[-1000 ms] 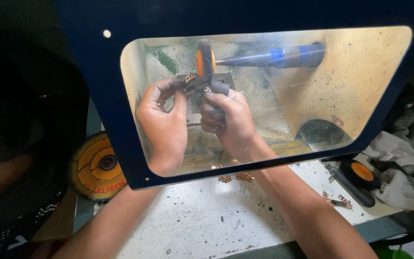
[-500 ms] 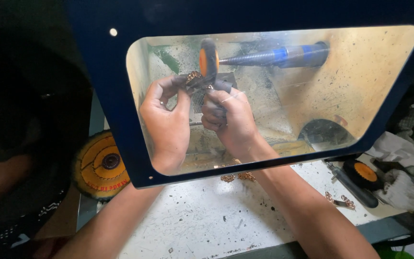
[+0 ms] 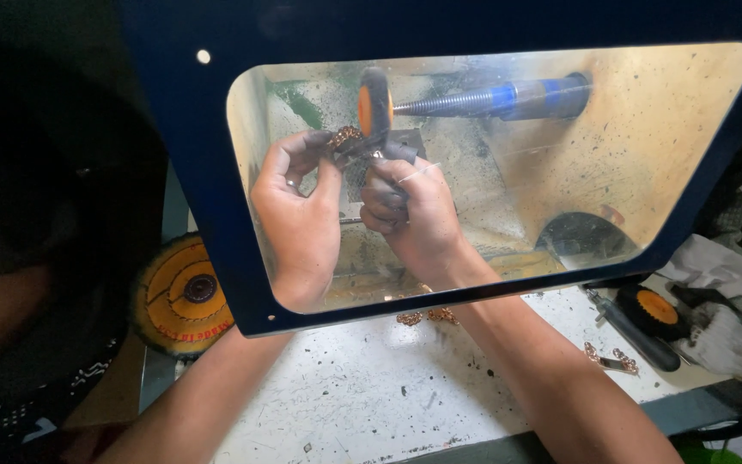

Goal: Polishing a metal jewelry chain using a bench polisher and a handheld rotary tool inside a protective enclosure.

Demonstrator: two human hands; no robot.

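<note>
Gripping a coppery chain piece (image 3: 346, 136) against the buffing wheel (image 3: 374, 105), left hand (image 3: 298, 215) and right hand (image 3: 414, 215) blur behind the dusty window (image 3: 646, 129).

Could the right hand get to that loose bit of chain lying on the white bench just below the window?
Probably yes. The right hand is busy inside the hood, but the loose chain lies in the open on the white bench, right beside its forearm, with nothing covering it.
</note>
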